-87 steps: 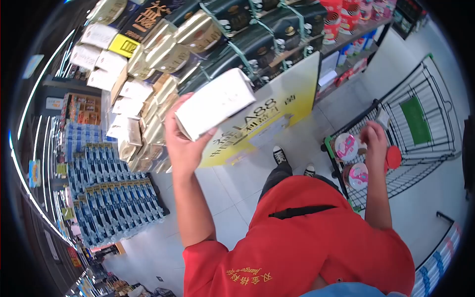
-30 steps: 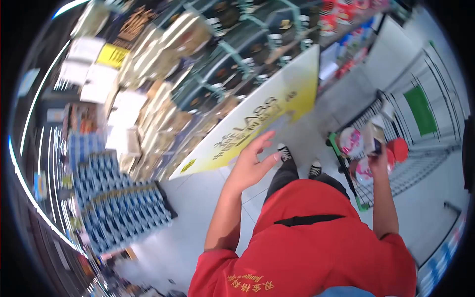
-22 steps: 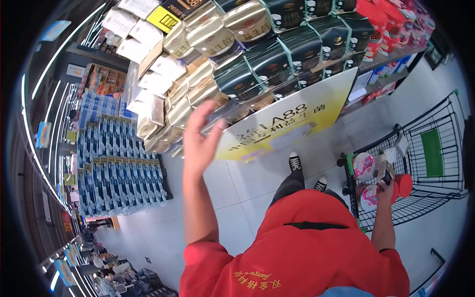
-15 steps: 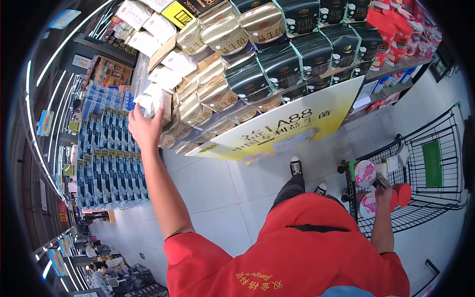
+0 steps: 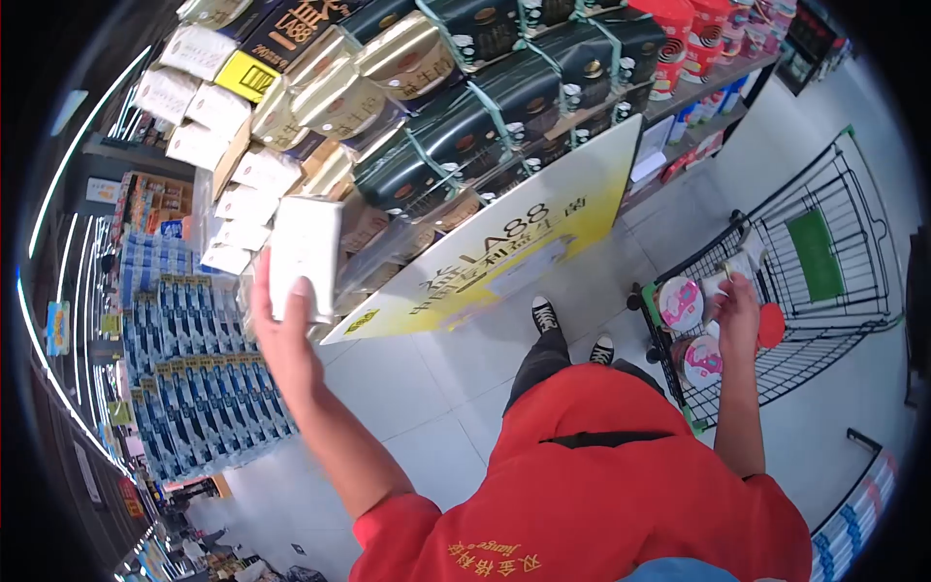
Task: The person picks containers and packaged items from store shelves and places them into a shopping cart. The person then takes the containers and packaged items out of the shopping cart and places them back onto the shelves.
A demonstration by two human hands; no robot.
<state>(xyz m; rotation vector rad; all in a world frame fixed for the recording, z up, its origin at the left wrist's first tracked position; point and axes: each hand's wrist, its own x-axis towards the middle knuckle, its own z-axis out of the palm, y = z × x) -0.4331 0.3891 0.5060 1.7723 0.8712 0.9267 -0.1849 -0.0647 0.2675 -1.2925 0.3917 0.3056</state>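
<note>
My left hand (image 5: 291,335) grips a plain white box-shaped pack (image 5: 306,254) at its lower end, thumb across the near face, in front of the shelf display. Several similar white packs (image 5: 244,205) lie stacked just beyond it. Gold packs (image 5: 339,102) and dark green packs (image 5: 504,112) fill the rest of the stack. My right hand (image 5: 739,315) is over the shopping cart (image 5: 776,364), fingers curled; what they hold is not clear. Around it in the cart are two pink-and-white round tubs (image 5: 681,303), a red round lid (image 5: 771,326) and a small pale packet (image 5: 747,257).
A white and yellow sign board (image 5: 514,242) fronts the display. Blue cartons (image 5: 194,369) are stacked on the left. Red bags (image 5: 669,48) stand at the display's right end. Tiled floor (image 5: 417,378) lies between the display and me.
My left hand has drawn a white pack off the pile towards me. The right hand has shifted within the cart, and the dark item seen at its fingers is no longer visible.
</note>
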